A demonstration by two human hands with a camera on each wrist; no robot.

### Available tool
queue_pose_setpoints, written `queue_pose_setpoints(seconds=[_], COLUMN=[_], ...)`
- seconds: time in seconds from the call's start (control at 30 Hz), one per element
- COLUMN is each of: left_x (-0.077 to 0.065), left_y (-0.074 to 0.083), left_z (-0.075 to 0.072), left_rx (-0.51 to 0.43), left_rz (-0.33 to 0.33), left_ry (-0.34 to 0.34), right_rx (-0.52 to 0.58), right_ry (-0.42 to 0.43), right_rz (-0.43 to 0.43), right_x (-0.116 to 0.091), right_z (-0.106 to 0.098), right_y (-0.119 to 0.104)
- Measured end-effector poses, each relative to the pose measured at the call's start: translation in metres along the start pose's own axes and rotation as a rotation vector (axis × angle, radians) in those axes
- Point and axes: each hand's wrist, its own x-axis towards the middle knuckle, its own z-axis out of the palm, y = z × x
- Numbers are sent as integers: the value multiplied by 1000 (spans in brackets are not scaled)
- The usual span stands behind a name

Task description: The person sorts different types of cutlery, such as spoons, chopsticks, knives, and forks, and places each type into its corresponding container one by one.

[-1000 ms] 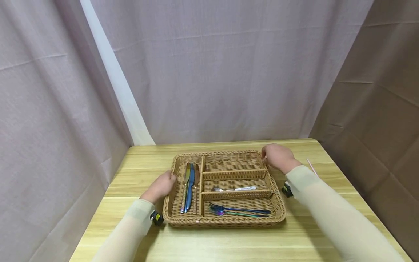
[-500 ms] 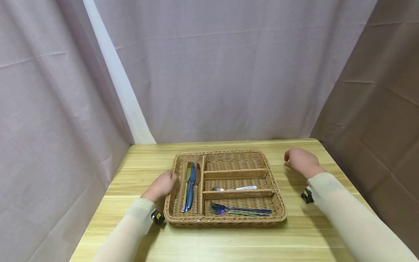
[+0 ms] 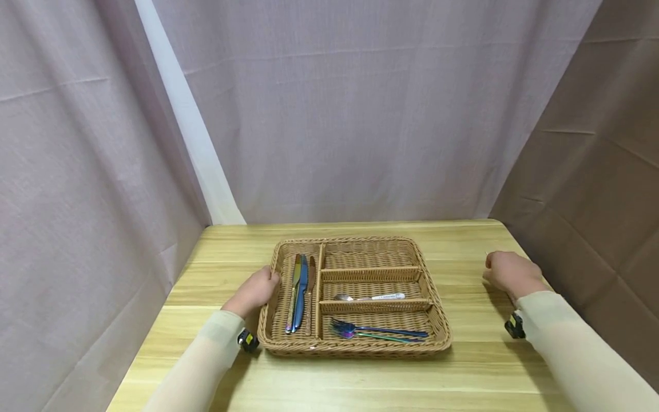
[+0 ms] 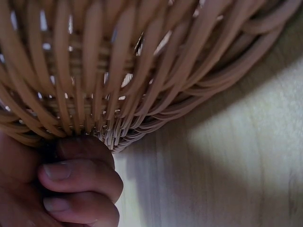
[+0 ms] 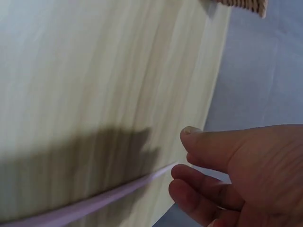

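My left hand (image 3: pixel 254 290) grips the left rim of a wicker cutlery tray (image 3: pixel 355 348); its fingers look curled against the woven side in the left wrist view. Over at the table's right side is my right hand (image 3: pixel 515 273), thumb and fingers apart. A thin pink stick (image 5: pixel 97 201), tapered like a chopstick, lies on the table, its narrow end right at those fingertips. In the head view the hand hides most of it. Knives (image 3: pixel 300 294) lie in the tray's left compartment, a white-handled spoon (image 3: pixel 388 296) in the middle one, dark iridescent forks (image 3: pixel 381 331) in the front one.
The wooden table (image 3: pixel 329 383) carries the tray at its middle. Grey-mauve curtains (image 3: pixel 360 126) hang behind and to the left, a brown one (image 3: pixel 607 183) to the right. The table's right edge runs close by my right hand.
My right hand has left the tray's back right corner and moved right, down to the pink stick. The left hand stays on the tray rim.
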Motion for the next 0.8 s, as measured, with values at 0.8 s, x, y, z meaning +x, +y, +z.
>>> queue_pose_setpoints(seconds=[0.8], left_x=[-2], left_y=[4], left_z=[-3], left_rx=[14], left_rz=[-23], left_ry=[-9], right_rx=[61], right_ry=[-134], right_rz=[112], right_x=[-22], right_z=[16], right_y=[43])
